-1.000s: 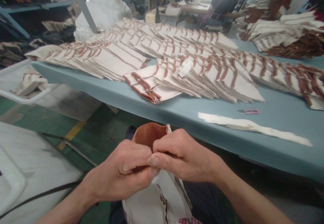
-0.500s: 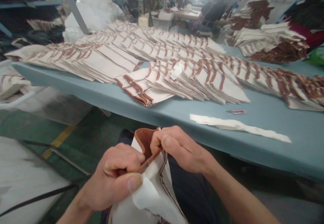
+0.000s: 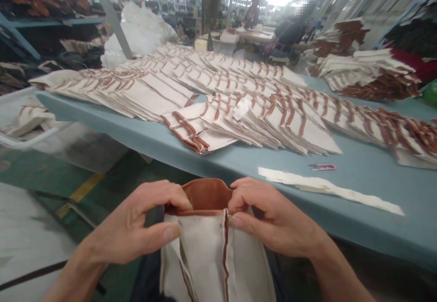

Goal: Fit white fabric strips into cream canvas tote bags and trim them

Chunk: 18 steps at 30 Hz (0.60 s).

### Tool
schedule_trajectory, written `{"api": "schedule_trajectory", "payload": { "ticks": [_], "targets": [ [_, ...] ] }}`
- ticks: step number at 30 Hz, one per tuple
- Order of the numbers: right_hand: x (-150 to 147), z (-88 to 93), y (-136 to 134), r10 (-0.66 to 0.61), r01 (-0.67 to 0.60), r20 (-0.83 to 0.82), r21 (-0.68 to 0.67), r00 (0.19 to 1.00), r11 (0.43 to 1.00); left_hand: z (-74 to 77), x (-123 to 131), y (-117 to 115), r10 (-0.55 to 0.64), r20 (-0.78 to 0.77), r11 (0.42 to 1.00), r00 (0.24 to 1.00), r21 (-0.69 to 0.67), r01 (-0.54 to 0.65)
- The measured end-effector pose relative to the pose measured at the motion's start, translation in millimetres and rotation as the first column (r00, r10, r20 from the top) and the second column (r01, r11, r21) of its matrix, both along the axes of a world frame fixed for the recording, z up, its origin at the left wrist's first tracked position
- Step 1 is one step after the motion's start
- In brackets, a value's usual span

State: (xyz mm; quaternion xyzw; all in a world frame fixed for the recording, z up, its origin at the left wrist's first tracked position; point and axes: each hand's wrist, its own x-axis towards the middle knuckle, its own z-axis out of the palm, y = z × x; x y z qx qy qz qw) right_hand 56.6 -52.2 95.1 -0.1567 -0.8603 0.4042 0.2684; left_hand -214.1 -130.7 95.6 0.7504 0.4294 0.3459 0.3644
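Observation:
A cream cloth pouch (image 3: 205,252) with a brown band inside its mouth (image 3: 211,195) hangs upright over my lap, its mouth spread open. Two dark brown seams run down its front. My left hand (image 3: 146,220) grips the left side of the rim, fingers inside and thumb on the cream outside. On the right, my right hand (image 3: 269,215) pinches the rim beside a seam, the thumb near a small dark mark. The lower end of the pouch runs out of view.
A blue-covered table (image 3: 239,163) crosses in front, bearing overlapping rows of cream and brown pieces (image 3: 273,115). Pink-handled thread snips (image 3: 322,167) and a white strip (image 3: 327,188) lie near its edge. A white bin (image 3: 30,142) stands left; a person (image 3: 290,31) sits far back.
The pouch has turned so its front faces me, and its mouth is wider. My hands have moved apart to either side of the rim. The view has tilted up slightly.

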Motion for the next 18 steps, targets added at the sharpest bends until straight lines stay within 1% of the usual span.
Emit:
{"api": "schedule_trajectory", "payload": {
  "ticks": [1, 3, 5, 7, 12, 15, 18],
  "targets": [
    [0, 4.5, 0, 0.012, -0.012, 0.014, -0.024, 1.000, 1.000, 4.9, 4, 3, -0.002, -0.043, 1.000, 0.999, 0.029, 0.003],
    [-1, 10.2, -1, 0.033, -0.030, 0.033, -0.088, 0.999, 0.996, 9.8, 14, 8, -0.033, -0.051, 0.998, 0.998, 0.059, 0.036],
    [-4, 12.0, -2, 0.053, -0.045, 0.046, -0.149, 0.998, 0.988, 9.5, 25, 12, -0.074, -0.002, 0.996, 0.997, 0.055, 0.074],
    [-5, 11.1, -3, 0.063, -0.051, 0.060, -0.186, 0.996, 0.981, 6.5, 34, 16, -0.086, 0.027, 0.996, 0.996, 0.037, 0.085],
    [-5, 6.4, -6, 0.047, -0.030, 0.088, -0.188, 0.995, 0.982, 1.8, 44, 18, -0.077, 0.035, 0.997, 0.996, 0.012, 0.077],
    [-5, 4.4, -6, 0.034, -0.012, 0.125, -0.179, 0.992, 0.984, 1.3, 44, 18, -0.086, 0.042, 0.996, 0.995, 0.017, 0.085],
    [-7, 1.3, -5, 0.035, -0.015, 0.118, -0.167, 0.992, 0.986, 0.5, 42, 16, -0.080, -0.004, 0.996, 0.997, 0.028, 0.080]
  ]
}}
